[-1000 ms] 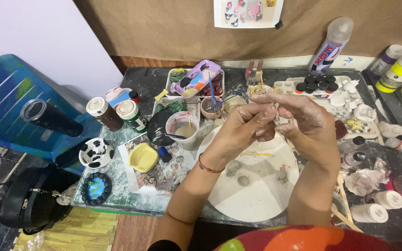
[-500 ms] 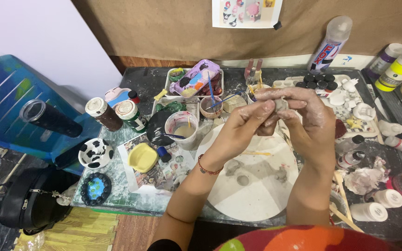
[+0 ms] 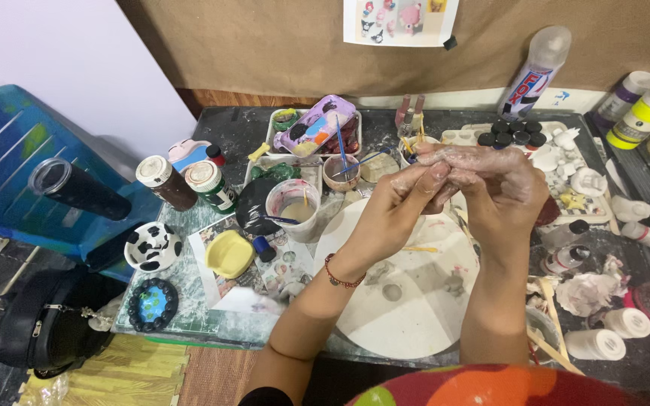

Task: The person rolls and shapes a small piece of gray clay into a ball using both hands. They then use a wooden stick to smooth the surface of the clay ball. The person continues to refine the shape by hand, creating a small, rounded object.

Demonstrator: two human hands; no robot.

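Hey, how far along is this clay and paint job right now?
Done: small white pieces sit shaped at right. In hand: left hand and right hand, clay-smeared, meet over the round white board; what they pinch is hidden. Left: those pieces look unpainted.

Soft, even light falls on my table (image 3: 415,353); shadows stay faint. My hands (image 3: 453,188) look slightly blurred, and the edges bend from the wide lens.

A dark, paint-stained tabletop (image 3: 626,361) stands against a wall covered in brown paper (image 3: 265,45), with a white wall (image 3: 62,53) at left and a blue chair (image 3: 1,150) beside it.
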